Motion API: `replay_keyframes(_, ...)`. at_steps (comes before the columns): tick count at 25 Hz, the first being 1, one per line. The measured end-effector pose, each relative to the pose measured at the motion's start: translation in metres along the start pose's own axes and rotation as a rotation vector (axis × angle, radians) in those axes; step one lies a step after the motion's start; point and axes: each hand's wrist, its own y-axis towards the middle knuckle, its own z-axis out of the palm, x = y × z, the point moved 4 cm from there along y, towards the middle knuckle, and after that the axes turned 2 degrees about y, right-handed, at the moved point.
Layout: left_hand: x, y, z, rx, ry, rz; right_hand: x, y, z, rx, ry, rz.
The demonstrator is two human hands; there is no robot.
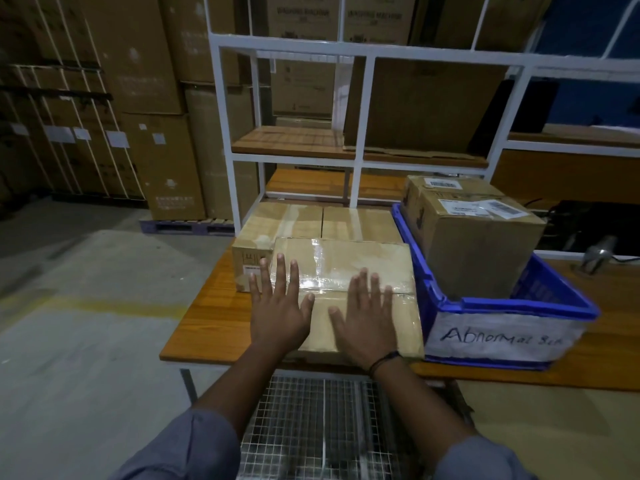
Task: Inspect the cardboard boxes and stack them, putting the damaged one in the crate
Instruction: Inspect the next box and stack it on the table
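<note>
A taped cardboard box (360, 268) lies on the wooden table (207, 313) near its front edge. My left hand (277, 306) and my right hand (367, 317) lie flat on its top, fingers straight and spread. Behind it sit two more cardboard boxes, one at the left (277, 223) and one at the right (360, 223). To the right stands a blue crate (512, 303) with a white label reading "Abnormal". In the crate sit a brown box (485, 244) with shipping labels and a second labelled box (446, 185) behind it.
A white metal shelf frame (360, 98) rises behind the table and holds large cartons. More tall cartons (104, 98) are stacked at the left on a pallet. A wire-mesh cart (325, 427) stands under the table's front edge. Grey concrete floor lies to the left.
</note>
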Motion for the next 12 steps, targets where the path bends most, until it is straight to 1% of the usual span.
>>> replay_keyframes(3, -0.004, 0.002, 0.001, -0.005, 0.000, 0.011, 0.024, 0.002, 0.010, -0.016, 0.015, -0.077)
replay_keyframes(10, 0.000, 0.002, 0.002, -0.009, 0.004, 0.000, 0.027, 0.005, 0.014, 0.004, 0.010, -0.104)
replay_keyframes(12, 0.000, 0.001, 0.002, -0.005, -0.013, -0.002, 0.022, 0.005, 0.014, 0.023, 0.025, -0.136)
